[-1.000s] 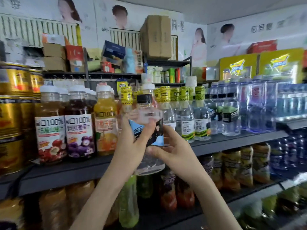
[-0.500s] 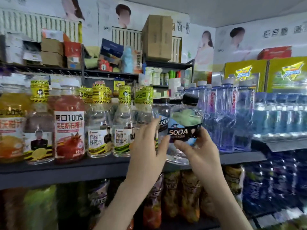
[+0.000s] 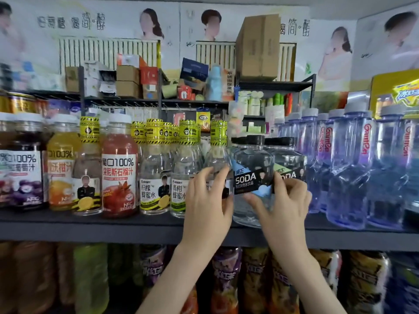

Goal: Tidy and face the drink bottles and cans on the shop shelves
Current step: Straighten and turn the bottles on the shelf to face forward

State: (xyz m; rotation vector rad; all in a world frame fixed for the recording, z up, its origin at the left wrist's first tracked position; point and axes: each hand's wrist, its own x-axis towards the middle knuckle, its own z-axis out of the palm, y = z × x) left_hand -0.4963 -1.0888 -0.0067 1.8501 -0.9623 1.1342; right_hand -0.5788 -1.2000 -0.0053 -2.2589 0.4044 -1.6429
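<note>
Dark grey shop shelf, drinks section, stock standing in rows.

- Right hand: fingers are curling round the right edge of the label and the thumb is pressing just under it. The hand is gripping the soda bottle.
- Left hand: the thumb tip is touching the label's left edge. The other fingers are half-curled in front of a yellow-capped bottle. Whether they are closing on anything cannot be told.
- Soda bottle: clear with a black cap, standing upright between the two hands at the shelf's front edge, its SODA label facing out.
- Second soda bottle: standing just behind and to the right.
- Blue-tinted water bottles: lining up further right.
- Juice bottles: standing to the left.
- Cardboard box: sitting on the top rack.
</note>
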